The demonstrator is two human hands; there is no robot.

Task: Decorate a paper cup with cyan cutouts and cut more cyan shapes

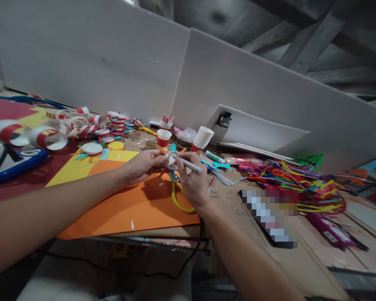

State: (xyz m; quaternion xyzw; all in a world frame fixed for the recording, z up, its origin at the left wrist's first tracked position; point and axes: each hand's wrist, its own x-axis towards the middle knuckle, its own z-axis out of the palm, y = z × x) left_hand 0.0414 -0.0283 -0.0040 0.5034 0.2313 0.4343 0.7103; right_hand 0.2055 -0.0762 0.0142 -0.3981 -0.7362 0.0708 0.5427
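Observation:
My left hand (146,165) pinches the edge of a small round white disc (171,162), which looks like the base of a paper cup. Orange strips and a blue strip (173,147) stick out around it. In my right hand (194,179) is a light grey pen (192,167), its front end over the disc; the tip is too small to make out. Below the hands, an orange sheet (119,205) covers the table's front part. Yellow-handled scissors (181,205) lie on the sheet, partly hidden by my right hand.
Behind the hands stand a paper cup (163,138), a cup stack (202,139) and a dark bottle (221,125). Cut cup rings (50,136) pile up at left. Colourful pipe cleaners (301,179), a blurred-out flat object (269,219) and a purple tool (330,232) lie right. A black cable (188,261) hangs in front.

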